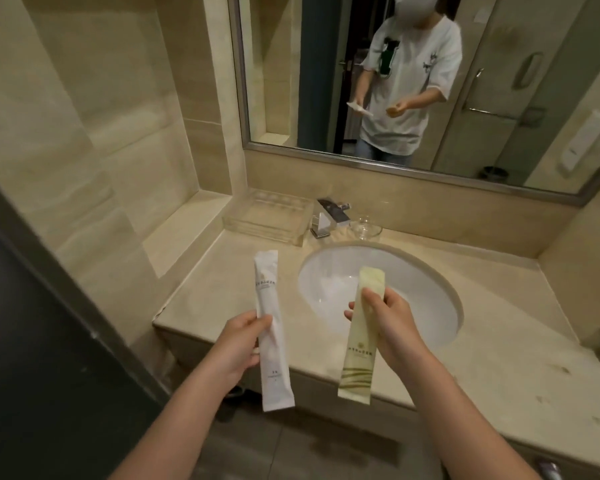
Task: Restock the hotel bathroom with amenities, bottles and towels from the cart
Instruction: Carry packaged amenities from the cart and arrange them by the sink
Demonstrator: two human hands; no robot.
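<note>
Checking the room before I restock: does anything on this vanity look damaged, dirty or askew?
The countertop has dark specks toward its right front, seemingly stains, and its front left corner looks chipped. The clear tray, faucet and glass dish sit squarely.

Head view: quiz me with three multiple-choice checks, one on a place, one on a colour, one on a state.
1. The clear tray sits: A left of the tap; B right of it; C in front of it.
2. The striped packet in the right hand is mostly: A blue; B pale yellow; C black.
3. The left hand: A hangs empty; B is a bare fist; C grips a white packet.
Answers: 1 A, the tap stands to its right. 2 B, yellow with green stripes. 3 C, fingers curl round it.
</note>
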